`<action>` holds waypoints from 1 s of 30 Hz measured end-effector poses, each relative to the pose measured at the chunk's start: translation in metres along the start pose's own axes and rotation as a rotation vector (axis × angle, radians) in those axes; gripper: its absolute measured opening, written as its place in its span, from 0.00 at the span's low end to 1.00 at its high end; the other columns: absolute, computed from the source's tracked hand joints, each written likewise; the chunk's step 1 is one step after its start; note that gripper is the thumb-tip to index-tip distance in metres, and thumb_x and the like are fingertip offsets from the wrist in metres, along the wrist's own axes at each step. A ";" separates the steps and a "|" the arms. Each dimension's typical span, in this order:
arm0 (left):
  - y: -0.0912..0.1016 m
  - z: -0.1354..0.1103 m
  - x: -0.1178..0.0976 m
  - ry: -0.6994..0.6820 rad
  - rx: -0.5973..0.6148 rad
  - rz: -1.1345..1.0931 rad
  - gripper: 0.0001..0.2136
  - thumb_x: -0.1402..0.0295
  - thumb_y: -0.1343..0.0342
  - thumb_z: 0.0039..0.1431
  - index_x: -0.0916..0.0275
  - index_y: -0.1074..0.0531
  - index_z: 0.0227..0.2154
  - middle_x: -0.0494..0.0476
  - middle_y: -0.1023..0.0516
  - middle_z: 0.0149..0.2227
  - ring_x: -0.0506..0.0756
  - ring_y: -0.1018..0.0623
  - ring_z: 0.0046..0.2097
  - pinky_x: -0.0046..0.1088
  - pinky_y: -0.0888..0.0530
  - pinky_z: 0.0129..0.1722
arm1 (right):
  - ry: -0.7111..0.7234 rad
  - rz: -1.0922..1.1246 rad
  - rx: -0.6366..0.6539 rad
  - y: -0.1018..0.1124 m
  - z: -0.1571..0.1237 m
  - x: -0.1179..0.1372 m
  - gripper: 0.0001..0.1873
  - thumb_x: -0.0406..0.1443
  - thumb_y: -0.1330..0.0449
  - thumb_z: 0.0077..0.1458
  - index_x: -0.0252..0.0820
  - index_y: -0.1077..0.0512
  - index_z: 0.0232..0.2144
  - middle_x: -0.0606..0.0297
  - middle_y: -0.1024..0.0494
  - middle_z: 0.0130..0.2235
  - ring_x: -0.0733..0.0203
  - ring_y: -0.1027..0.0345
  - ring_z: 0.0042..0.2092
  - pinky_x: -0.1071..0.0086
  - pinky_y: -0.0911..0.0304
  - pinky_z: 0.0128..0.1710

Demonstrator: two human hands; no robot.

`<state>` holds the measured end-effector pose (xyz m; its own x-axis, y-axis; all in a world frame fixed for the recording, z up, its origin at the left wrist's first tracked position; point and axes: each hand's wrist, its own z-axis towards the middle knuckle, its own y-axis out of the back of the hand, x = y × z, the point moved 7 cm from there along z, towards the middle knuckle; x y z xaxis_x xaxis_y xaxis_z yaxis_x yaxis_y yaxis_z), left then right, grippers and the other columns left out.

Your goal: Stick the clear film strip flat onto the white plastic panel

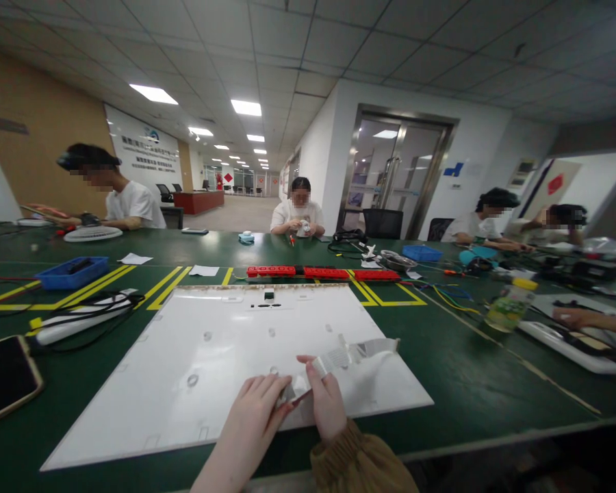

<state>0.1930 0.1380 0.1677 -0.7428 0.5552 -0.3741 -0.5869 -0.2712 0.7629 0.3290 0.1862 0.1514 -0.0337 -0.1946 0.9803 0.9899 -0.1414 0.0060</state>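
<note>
Brown sleeve [362, 460] foremost, the person's right hand [328, 405] pinches a crumpled printed paper [339, 357] while the left hand [259, 405] pinches its near end, over the right part of the white board [159, 383] on the green tabletop [441, 363]. Uneven pulling could tear the paper; its loose far end could slip aside if the grip slackened.

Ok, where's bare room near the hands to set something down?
Green table between the white board and yellow-capped jar; also the board left of the left hand, bar small details. Crowded: the board's right, below a crumpled sheet; left of the board, phone and cabled white device; behind it, red strip.
</note>
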 end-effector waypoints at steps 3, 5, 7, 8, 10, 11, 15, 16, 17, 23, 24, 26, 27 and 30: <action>0.000 0.001 0.001 0.015 0.007 -0.014 0.15 0.74 0.43 0.57 0.59 0.34 0.47 0.55 0.26 0.43 0.58 0.28 0.44 0.36 0.29 0.44 | -0.019 -0.004 0.012 -0.001 0.000 -0.004 0.30 0.57 0.45 0.45 0.36 0.24 0.33 0.56 0.23 0.37 0.49 0.34 0.45 0.62 0.40 0.45; 0.001 0.001 0.001 0.028 0.009 -0.015 0.14 0.74 0.43 0.57 0.58 0.33 0.46 0.54 0.26 0.42 0.58 0.28 0.43 0.36 0.30 0.44 | -0.029 -0.001 0.022 -0.002 0.000 -0.006 0.29 0.56 0.45 0.46 0.36 0.24 0.33 0.56 0.24 0.37 0.49 0.34 0.45 0.62 0.40 0.45; 0.002 0.001 0.002 0.046 0.010 -0.010 0.14 0.73 0.43 0.57 0.57 0.33 0.45 0.53 0.26 0.41 0.58 0.27 0.42 0.35 0.30 0.42 | -0.027 0.004 0.032 -0.002 -0.001 -0.007 0.28 0.55 0.45 0.47 0.37 0.24 0.33 0.57 0.24 0.37 0.49 0.35 0.45 0.63 0.41 0.45; 0.003 0.001 0.002 0.055 0.010 -0.006 0.13 0.72 0.43 0.57 0.57 0.33 0.45 0.53 0.26 0.41 0.57 0.27 0.42 0.35 0.30 0.42 | -0.026 0.007 0.036 -0.003 -0.001 -0.007 0.27 0.54 0.46 0.48 0.37 0.24 0.33 0.58 0.24 0.37 0.50 0.35 0.45 0.63 0.41 0.46; 0.003 0.001 0.003 0.062 0.014 -0.002 0.12 0.72 0.43 0.57 0.56 0.33 0.44 0.52 0.26 0.40 0.57 0.27 0.41 0.35 0.30 0.41 | -0.033 0.015 0.040 -0.003 -0.002 -0.007 0.27 0.54 0.45 0.47 0.37 0.24 0.33 0.58 0.24 0.36 0.51 0.34 0.43 0.63 0.41 0.46; 0.003 0.001 0.003 0.061 0.016 -0.002 0.12 0.72 0.43 0.57 0.56 0.33 0.44 0.52 0.26 0.40 0.57 0.27 0.42 0.35 0.30 0.41 | -0.040 0.019 0.042 -0.003 -0.002 -0.006 0.27 0.55 0.45 0.47 0.37 0.24 0.33 0.58 0.24 0.36 0.51 0.34 0.43 0.63 0.41 0.46; 0.007 0.000 0.003 0.046 -0.005 -0.019 0.12 0.73 0.42 0.56 0.56 0.32 0.43 0.52 0.26 0.40 0.56 0.27 0.41 0.34 0.30 0.40 | -0.065 0.016 0.045 -0.003 -0.004 -0.006 0.29 0.56 0.45 0.45 0.36 0.24 0.34 0.58 0.24 0.35 0.51 0.34 0.42 0.63 0.40 0.43; 0.008 0.000 0.003 0.036 -0.022 -0.021 0.12 0.73 0.42 0.56 0.57 0.32 0.43 0.52 0.26 0.40 0.56 0.27 0.41 0.34 0.30 0.40 | -0.063 0.010 0.045 -0.003 -0.005 -0.006 0.29 0.56 0.45 0.45 0.36 0.24 0.34 0.58 0.25 0.35 0.51 0.34 0.42 0.64 0.40 0.43; 0.009 -0.001 0.002 0.024 -0.040 -0.023 0.12 0.73 0.41 0.55 0.57 0.32 0.43 0.52 0.26 0.40 0.56 0.27 0.41 0.34 0.30 0.40 | -0.059 0.002 0.049 -0.004 -0.005 -0.006 0.30 0.56 0.46 0.46 0.36 0.24 0.34 0.58 0.25 0.35 0.51 0.34 0.41 0.64 0.40 0.43; 0.008 -0.001 0.001 0.018 -0.100 -0.044 0.13 0.74 0.40 0.53 0.58 0.32 0.41 0.52 0.27 0.39 0.57 0.28 0.41 0.34 0.30 0.42 | -0.027 -0.022 0.082 -0.006 -0.004 -0.008 0.32 0.58 0.47 0.47 0.34 0.25 0.33 0.57 0.25 0.32 0.53 0.33 0.38 0.63 0.39 0.41; 0.007 -0.001 0.002 0.020 -0.100 -0.046 0.13 0.74 0.40 0.54 0.58 0.32 0.42 0.53 0.27 0.40 0.57 0.28 0.41 0.34 0.30 0.42 | -0.026 -0.018 0.089 -0.006 -0.004 -0.007 0.32 0.58 0.47 0.47 0.33 0.25 0.33 0.57 0.25 0.31 0.53 0.33 0.37 0.63 0.39 0.40; 0.006 -0.002 0.003 0.021 -0.097 -0.045 0.15 0.73 0.40 0.54 0.57 0.33 0.44 0.53 0.27 0.41 0.58 0.29 0.43 0.35 0.29 0.42 | -0.017 -0.009 0.103 -0.007 -0.004 -0.006 0.31 0.57 0.46 0.47 0.33 0.26 0.33 0.56 0.24 0.32 0.53 0.32 0.38 0.63 0.38 0.40; 0.006 -0.002 0.003 0.018 -0.100 -0.042 0.16 0.73 0.40 0.54 0.57 0.34 0.45 0.53 0.27 0.41 0.58 0.29 0.43 0.35 0.29 0.42 | -0.005 -0.008 0.109 -0.008 -0.004 -0.005 0.30 0.56 0.46 0.47 0.33 0.26 0.32 0.55 0.24 0.33 0.53 0.32 0.38 0.64 0.38 0.41; 0.009 -0.003 0.002 -0.003 -0.122 -0.031 0.17 0.72 0.40 0.54 0.57 0.34 0.47 0.54 0.27 0.42 0.58 0.29 0.44 0.37 0.29 0.44 | 0.035 -0.006 0.154 -0.011 -0.005 -0.002 0.27 0.53 0.43 0.48 0.33 0.26 0.32 0.55 0.23 0.34 0.53 0.31 0.39 0.65 0.37 0.42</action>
<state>0.1855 0.1345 0.1724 -0.7228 0.5671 -0.3950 -0.6447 -0.3474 0.6809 0.3171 0.1836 0.1486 -0.0416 -0.2288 0.9726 0.9990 0.0073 0.0444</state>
